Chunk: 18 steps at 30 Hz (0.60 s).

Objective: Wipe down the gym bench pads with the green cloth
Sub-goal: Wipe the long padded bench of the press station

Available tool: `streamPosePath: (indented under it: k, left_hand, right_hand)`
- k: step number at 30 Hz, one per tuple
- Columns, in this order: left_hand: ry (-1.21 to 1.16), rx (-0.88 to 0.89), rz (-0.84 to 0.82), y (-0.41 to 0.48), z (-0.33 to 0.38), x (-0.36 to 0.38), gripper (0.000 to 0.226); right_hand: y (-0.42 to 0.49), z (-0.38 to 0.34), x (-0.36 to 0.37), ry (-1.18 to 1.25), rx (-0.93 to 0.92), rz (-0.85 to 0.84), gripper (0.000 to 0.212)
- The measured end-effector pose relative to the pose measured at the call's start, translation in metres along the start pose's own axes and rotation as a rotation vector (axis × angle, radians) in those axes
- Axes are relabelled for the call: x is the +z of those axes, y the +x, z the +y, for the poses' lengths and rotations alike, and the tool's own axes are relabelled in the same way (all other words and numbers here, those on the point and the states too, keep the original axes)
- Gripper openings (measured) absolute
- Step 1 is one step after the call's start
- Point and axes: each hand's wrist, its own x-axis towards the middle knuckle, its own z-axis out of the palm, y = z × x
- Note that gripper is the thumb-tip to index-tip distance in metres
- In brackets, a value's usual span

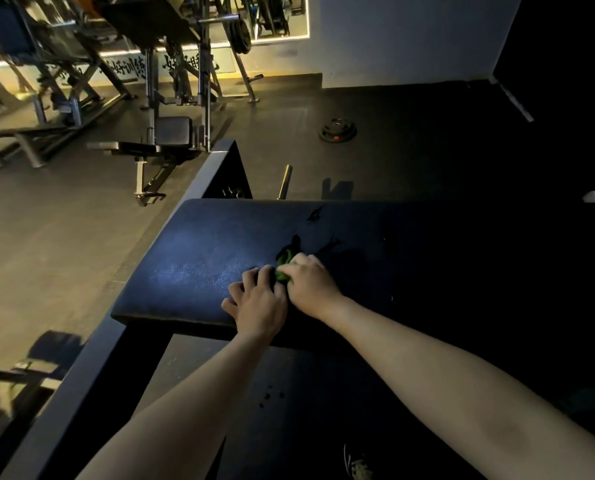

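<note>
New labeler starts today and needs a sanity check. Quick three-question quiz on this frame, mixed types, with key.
1. True or false: the green cloth lies on the floor.
2. The left hand and right hand are both: A) at the bench pad B) on a barbell C) in the air, clear of everything.
3. Fill in: the round black object on the floor beyond the pad is a ____.
Key: 1 false, it is on the pad under the right hand; 2 A; 3 weight plate.
</note>
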Motion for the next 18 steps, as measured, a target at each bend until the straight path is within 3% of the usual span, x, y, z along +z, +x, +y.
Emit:
streamPosePath:
  k: [4,8,11,15,18]
  left_hand:
    - [0.041,0.040,0.015,0.001,-0.003,0.004,0.038]
    - [0.057,0.050,0.046,0.000,-0.004,0.007,0.038]
    - [0.076,0.054,0.061,0.000,-0.006,0.009,0.039]
    - [0.076,0.037,0.065,0.002,-0.007,0.011,0.043]
    - [0.103,0.029,0.087,0.002,-0.006,0.013,0.046]
  right_hand:
    - [0.012,0.034,-0.015,-0.082,-0.065,0.028,0.039]
    - [0.028,0.094,-0.048,-0.117,0.178,0.168,0.033]
    - [0.032,0.102,-0.052,-0.156,0.273,0.240,0.042]
    - [0.030,0.063,-0.029,-0.090,0.167,0.143,0.045]
    - [0.024,0.034,-0.012,0.024,-0.026,0.030,0.039]
